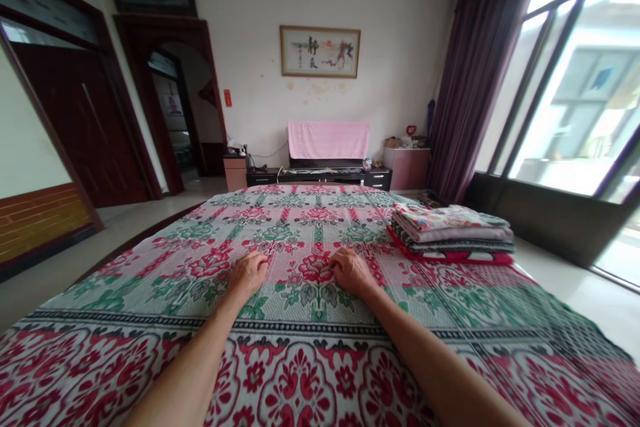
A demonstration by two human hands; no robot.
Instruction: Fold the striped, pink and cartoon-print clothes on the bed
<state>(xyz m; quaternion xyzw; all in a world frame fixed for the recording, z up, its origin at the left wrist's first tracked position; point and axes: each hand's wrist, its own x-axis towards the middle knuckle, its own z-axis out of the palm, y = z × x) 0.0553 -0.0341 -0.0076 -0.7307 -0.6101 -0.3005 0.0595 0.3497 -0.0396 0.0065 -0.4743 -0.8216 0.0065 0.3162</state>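
Note:
A large floral blanket (295,320) in red, green, pink and grey lies spread flat over the wide surface in front of me. My left hand (251,269) rests on it left of centre, fingers curled in and closed. Right of centre, my right hand (353,271) lies on the same blanket, also closed with its fingers bent toward the left. The cloth between the two hands is smooth, and no gathered fold shows in either one. To the right of my right hand sits a stack of folded cloths (453,235), patterned and plain, on the blanket.
Beyond the blanket stands a low black cabinet (377,179) with a pink cloth (329,140) draped over something on it. A dark purple curtain (473,73) and tall windows line the right. Dark red doors (85,120) are at the left, with tiled floor between.

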